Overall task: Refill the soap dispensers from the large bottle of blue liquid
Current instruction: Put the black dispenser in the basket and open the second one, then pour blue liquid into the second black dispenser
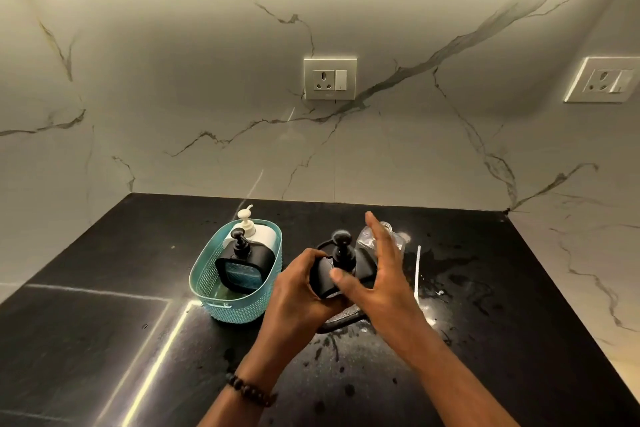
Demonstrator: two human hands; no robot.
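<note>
1. Black pump dispenser (337, 265): glossy, round pump head, held above the dark surface (104, 340) near centre.
2. Left hand (298, 291): grip wrapped round its body.
3. Right hand (375, 274): grip wide, fingers straight.
4. Teal basket (221, 298) at 9 o'clock.

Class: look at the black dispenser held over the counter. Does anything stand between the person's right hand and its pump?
Nothing visible does. The left hand grips the black dispenser from its left side, while the open right hand is right beside the pump, thumb at its base. The clear bottle stands behind, out of the way.
</note>
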